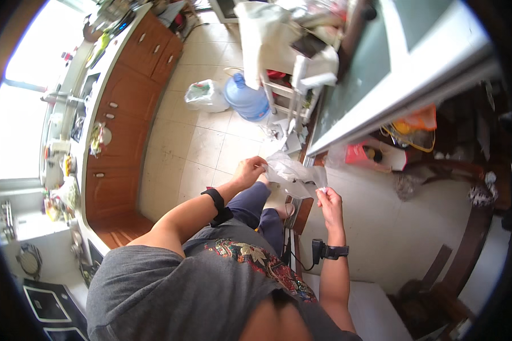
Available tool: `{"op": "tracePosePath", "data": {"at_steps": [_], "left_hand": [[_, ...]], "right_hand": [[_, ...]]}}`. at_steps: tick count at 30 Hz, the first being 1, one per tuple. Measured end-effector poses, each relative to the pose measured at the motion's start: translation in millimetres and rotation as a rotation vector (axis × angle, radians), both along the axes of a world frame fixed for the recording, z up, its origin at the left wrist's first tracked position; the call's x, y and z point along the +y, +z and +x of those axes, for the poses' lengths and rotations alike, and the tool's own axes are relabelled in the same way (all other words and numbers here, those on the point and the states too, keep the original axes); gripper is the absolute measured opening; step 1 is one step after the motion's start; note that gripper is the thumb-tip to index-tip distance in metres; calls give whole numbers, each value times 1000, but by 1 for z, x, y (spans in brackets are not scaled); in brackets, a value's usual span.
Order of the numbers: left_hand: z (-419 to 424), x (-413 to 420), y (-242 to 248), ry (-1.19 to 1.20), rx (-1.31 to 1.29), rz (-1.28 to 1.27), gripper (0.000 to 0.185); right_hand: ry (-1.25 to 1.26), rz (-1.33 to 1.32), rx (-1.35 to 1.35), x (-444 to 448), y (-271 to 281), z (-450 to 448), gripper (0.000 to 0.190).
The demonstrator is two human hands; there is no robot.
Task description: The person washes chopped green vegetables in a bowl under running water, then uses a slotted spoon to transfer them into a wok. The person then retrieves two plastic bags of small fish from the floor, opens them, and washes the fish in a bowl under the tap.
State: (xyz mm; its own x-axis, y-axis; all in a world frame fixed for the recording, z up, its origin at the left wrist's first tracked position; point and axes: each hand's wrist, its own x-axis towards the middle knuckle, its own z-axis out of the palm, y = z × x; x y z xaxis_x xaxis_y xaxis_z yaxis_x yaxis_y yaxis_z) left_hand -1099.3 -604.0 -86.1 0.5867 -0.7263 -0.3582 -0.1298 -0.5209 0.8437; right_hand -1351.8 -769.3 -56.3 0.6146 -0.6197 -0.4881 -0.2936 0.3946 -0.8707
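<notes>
A translucent plastic bag is stretched between my two hands, in front of my legs and above the doorway threshold. My left hand pinches one edge of it between thumb and fingers. On the opposite side my right hand grips a gathered corner of the same bag. Some whitish, crumpled material shows through the plastic; what it is cannot be told. Each wrist wears a black strap. Beyond the bag, on the tiled floor, stand a blue water-cooler bottle and a white plastic bag with things in it.
Wooden kitchen cabinets and a cluttered counter run along the left. A white rack draped with cloth stands ahead, beside a glazed sliding door. To the right, a pink-and-white box and an orange bag lie near dark wooden furniture.
</notes>
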Motion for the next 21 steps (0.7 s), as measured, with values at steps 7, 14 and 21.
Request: {"op": "tracePosePath", "data": {"at_steps": [7, 14, 21], "left_hand": [[128, 91, 39, 769, 482, -404, 17], [269, 188, 61, 908, 328, -388, 24], [436, 224, 68, 992, 225, -527, 35]], "right_hand": [[251, 70, -145, 29, 49, 161, 28], [323, 179, -171, 87, 50, 351, 48], [352, 146, -221, 120, 50, 547, 52]]}}
